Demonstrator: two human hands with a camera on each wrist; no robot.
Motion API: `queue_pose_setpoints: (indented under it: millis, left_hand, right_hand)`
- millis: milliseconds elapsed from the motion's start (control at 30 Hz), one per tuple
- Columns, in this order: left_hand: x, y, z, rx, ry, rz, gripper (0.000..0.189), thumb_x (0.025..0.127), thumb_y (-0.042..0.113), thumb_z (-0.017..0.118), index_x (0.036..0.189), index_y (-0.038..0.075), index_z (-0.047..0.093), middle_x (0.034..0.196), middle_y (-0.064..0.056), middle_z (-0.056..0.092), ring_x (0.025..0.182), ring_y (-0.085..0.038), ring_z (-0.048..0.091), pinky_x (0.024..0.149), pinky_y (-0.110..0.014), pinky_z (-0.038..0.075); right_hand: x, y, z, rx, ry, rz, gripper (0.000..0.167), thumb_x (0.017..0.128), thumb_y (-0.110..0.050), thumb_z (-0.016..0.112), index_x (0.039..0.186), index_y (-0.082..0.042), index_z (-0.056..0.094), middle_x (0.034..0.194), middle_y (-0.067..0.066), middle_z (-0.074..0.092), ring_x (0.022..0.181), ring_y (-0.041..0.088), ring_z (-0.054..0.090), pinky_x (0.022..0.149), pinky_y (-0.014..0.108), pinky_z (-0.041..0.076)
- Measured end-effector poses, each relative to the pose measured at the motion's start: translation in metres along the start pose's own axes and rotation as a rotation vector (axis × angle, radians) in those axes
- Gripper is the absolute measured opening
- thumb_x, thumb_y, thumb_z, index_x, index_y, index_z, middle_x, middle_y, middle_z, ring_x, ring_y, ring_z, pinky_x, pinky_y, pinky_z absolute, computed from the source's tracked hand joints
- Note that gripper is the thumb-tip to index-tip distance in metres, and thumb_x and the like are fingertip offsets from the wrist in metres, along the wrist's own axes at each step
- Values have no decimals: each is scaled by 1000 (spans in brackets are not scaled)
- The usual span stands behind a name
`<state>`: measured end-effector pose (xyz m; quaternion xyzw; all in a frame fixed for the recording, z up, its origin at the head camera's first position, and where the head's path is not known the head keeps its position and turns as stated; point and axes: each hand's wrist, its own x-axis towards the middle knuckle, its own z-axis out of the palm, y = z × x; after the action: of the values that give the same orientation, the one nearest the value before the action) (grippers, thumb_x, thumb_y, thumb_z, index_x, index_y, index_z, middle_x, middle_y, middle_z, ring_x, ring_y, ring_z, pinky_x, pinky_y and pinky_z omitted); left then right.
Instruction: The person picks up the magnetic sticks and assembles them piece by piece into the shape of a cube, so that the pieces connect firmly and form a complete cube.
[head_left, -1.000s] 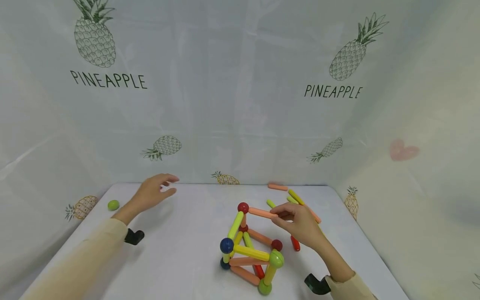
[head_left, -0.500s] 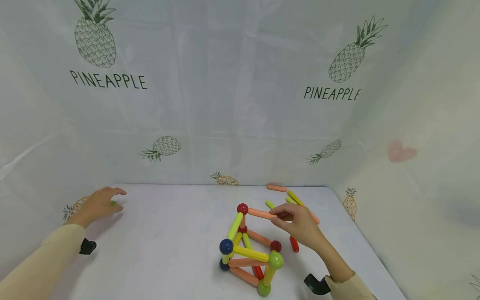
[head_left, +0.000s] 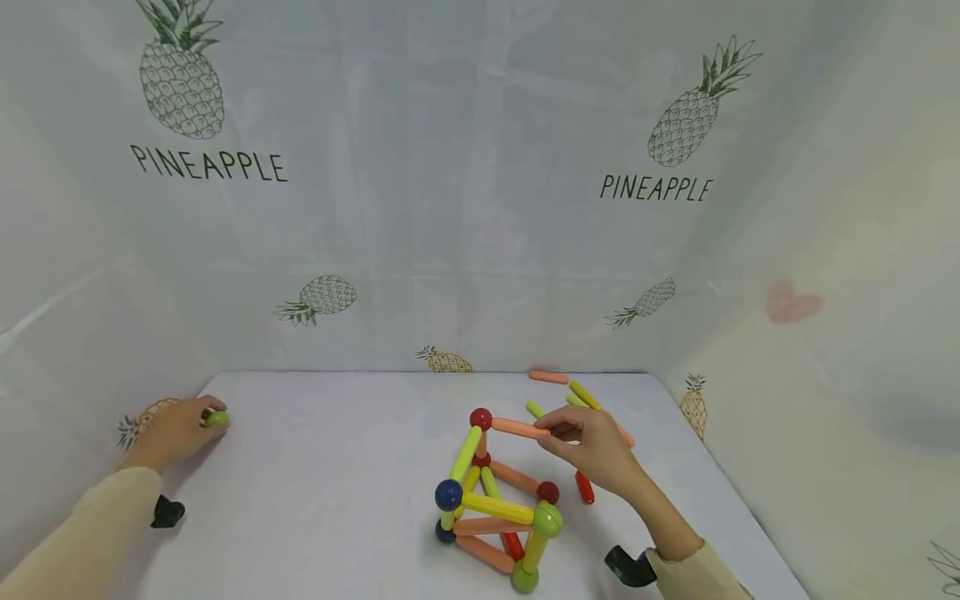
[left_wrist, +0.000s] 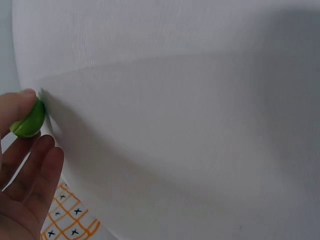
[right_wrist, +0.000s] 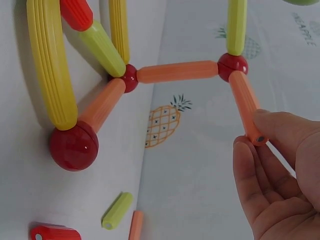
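Note:
At the table's far left edge my left hand (head_left: 174, 430) pinches a green ball (left_wrist: 32, 120) between thumb and fingers. My right hand (head_left: 596, 446) holds the free end of an orange magnetic stick (right_wrist: 244, 100), thumb on one side and fingers on the other. That stick's other end meets the upper red ball (head_left: 481, 419) of a ball-and-stick frame. A blue ball (head_left: 448, 495) and a larger green ball (head_left: 547, 521) form other upper corners, joined by a yellow stick (head_left: 498, 507). Below the held stick sits a lower red ball (right_wrist: 74, 148).
Loose sticks lie behind and beside the right hand: an orange stick (head_left: 549, 377) at the back edge, a yellow stick (head_left: 584, 395) and a red stick (head_left: 584, 487). A pineapple-printed curtain (head_left: 420, 208) rises directly behind the white table (head_left: 322, 483).
My left hand has swung left from the back of the table to the green ball and closed its fingers on it. The right hand keeps its hold on the orange stick.

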<state>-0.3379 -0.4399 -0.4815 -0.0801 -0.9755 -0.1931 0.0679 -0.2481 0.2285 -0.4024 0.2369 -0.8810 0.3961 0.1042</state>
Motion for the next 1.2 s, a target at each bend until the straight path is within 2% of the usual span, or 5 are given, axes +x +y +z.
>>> queue_pose_setpoints:
  millis: [100, 267, 533, 833, 1200]
  left_hand:
    - [2, 9, 6, -13, 0, -23, 44, 96, 16, 76, 127, -11, 62, 110, -35, 68, 96, -50, 67, 80, -63, 54]
    - [11, 26, 17, -39, 31, 21, 42, 96, 18, 77, 127, -9, 64, 108, -28, 71, 95, -45, 70, 80, -59, 56]
    - [33, 77, 33, -90, 46, 98, 36, 100, 20, 76, 127, -1, 68, 110, -16, 73, 95, -32, 69, 82, -53, 59]
    - [45, 151, 31, -191, 42, 229, 39, 101, 20, 76, 135, 5, 67, 119, -11, 74, 101, -27, 70, 77, -37, 59]
    - [45, 253, 33, -357, -3, 350, 39, 102, 24, 75, 139, 17, 66, 123, 3, 72, 106, -16, 69, 89, -35, 60]
  right_hand:
    - [0, 0, 0, -2, 1, 2, 21, 90, -11, 86, 109, -18, 80, 103, -5, 76, 87, 8, 73, 80, 28, 63]
    - [-1, 0, 1, 4, 1, 8, 21, 90, -9, 86, 109, -17, 80, 103, -4, 76, 87, 8, 73, 80, 27, 63]
    - [-1, 1, 2, -1, 7, 5, 21, 90, -8, 86, 108, -17, 79, 103, -4, 76, 87, 8, 73, 79, 25, 62]
    - [-1, 1, 1, -3, 5, 4, 21, 90, -10, 86, 109, -17, 79, 103, -4, 76, 87, 7, 73, 79, 23, 62]
    - [-1, 1, 2, -5, 10, 19, 22, 90, -8, 86, 108, -18, 80, 103, -4, 76, 86, 7, 73, 79, 26, 63]
